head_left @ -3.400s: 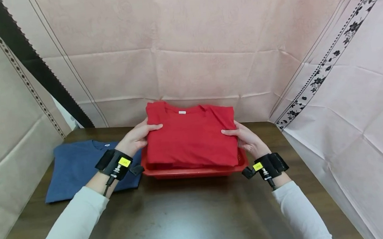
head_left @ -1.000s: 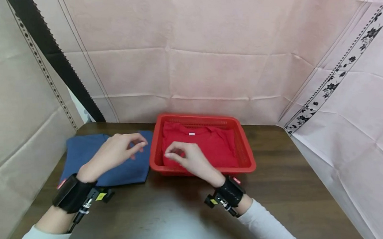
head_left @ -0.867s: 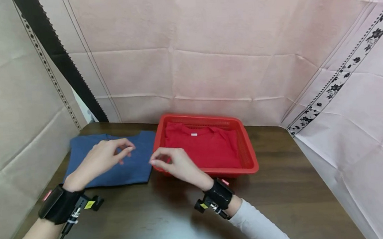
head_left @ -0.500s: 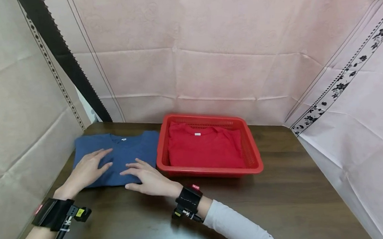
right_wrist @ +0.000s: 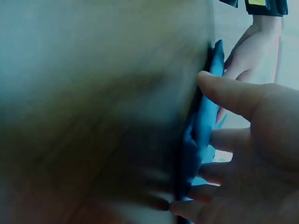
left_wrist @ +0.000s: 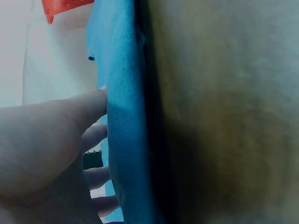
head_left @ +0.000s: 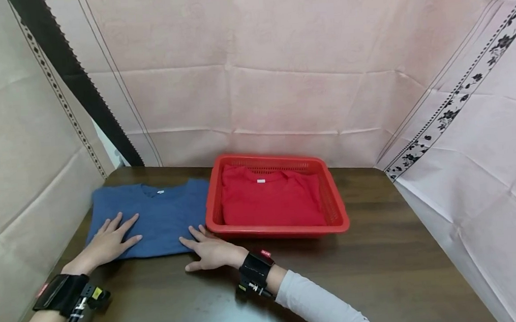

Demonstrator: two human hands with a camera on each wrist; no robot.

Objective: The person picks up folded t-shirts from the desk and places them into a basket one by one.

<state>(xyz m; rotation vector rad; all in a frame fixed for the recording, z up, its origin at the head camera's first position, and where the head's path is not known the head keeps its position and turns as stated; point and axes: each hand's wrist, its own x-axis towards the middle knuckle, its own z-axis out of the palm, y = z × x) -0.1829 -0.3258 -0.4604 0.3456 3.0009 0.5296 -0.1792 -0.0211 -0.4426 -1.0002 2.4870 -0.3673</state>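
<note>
A folded blue T-shirt lies flat on the left of the table, its collar toward the back. My left hand rests on its front left part with fingers spread. At the front right corner, my right hand touches the shirt with spread fingertips, its thumb out over the wood. The left wrist view shows the blue T-shirt's thick folded edge beside the left fingers. To the right, a red plastic basket holds a folded red T-shirt with a white collar label.
The brown wooden table extends in front and to the right of the basket. A pale cloth hangs behind it as a wall, with similar cloth on both sides. The basket stands right beside the blue T-shirt.
Both hands held the red T-shirt over the basket earlier; it now lies inside, released. The hands have moved left and down onto the blue T-shirt, their fingers spreading out.
</note>
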